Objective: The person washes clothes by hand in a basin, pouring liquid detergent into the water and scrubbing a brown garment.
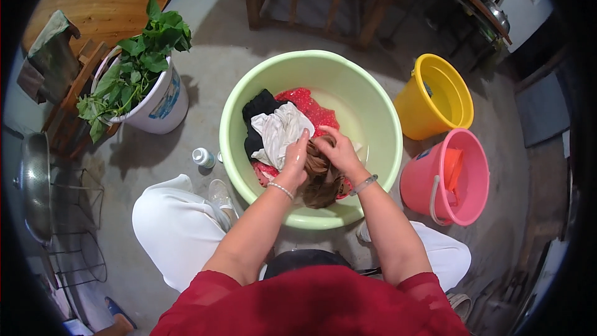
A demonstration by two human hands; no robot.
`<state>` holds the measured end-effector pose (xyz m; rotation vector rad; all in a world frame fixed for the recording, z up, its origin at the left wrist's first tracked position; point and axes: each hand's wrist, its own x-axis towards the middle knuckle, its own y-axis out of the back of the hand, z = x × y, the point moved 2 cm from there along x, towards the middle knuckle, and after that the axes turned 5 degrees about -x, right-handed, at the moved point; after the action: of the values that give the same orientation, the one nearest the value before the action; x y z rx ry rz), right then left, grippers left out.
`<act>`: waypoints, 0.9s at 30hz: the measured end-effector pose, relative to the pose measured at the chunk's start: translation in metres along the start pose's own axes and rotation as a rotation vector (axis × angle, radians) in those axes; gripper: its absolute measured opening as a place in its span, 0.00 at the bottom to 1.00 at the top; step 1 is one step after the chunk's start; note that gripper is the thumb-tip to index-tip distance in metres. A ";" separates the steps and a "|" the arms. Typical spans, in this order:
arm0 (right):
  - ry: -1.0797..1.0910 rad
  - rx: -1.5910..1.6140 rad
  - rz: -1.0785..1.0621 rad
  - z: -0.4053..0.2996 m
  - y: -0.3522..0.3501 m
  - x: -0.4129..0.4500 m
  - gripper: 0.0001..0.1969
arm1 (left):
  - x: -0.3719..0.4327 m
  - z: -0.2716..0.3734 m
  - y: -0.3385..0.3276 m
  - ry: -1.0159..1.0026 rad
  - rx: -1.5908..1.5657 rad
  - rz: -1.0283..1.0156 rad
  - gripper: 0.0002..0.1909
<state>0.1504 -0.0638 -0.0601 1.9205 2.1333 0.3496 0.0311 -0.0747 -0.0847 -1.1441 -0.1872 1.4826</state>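
Observation:
A large light green plastic basin (373,88) stands on the floor before me with wet clothes in it. Both my left hand (296,158) and my right hand (339,151) grip a brown cloth (322,182) over the near part of the basin. Just left of it lies a crumpled white cloth (280,130), touching or close to my left fingers. A black cloth (256,112) lies at the basin's left side. Behind my hands spreads a red cloth with small light spots (312,107), and another bit of red shows under the brown cloth. Shallow water shows at the basin's right.
At right stand a yellow bucket (429,98) and a pink bucket (424,186) holding an orange-red plastic item (452,168). A white bucket (161,102) of leafy greens (144,56) and an open white bottle (204,157) are left. Another person's foot (122,322) shows lower left.

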 end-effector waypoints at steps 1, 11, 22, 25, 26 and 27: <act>0.002 -0.050 -0.080 -0.002 0.002 -0.004 0.20 | 0.003 0.004 0.005 0.019 0.018 -0.017 0.22; -0.112 0.474 0.088 -0.036 0.058 -0.004 0.10 | -0.007 0.011 0.009 -0.284 0.855 -0.497 0.12; -0.208 0.489 0.112 0.006 0.031 -0.023 0.15 | -0.005 0.005 -0.003 0.107 -0.543 -0.115 0.20; -0.014 0.250 -0.019 -0.009 0.010 -0.025 0.18 | 0.001 -0.002 0.008 0.214 -0.477 -0.013 0.16; -0.022 0.238 -0.056 -0.020 0.001 -0.028 0.18 | 0.015 -0.008 0.024 0.209 -0.439 -0.048 0.15; -0.032 0.219 -0.091 -0.030 -0.006 -0.030 0.18 | 0.025 -0.013 0.033 0.208 -0.405 -0.087 0.14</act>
<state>0.1378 -0.0950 -0.0333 1.9166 2.3115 0.0689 0.0227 -0.0698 -0.1271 -1.5852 -0.4009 1.2698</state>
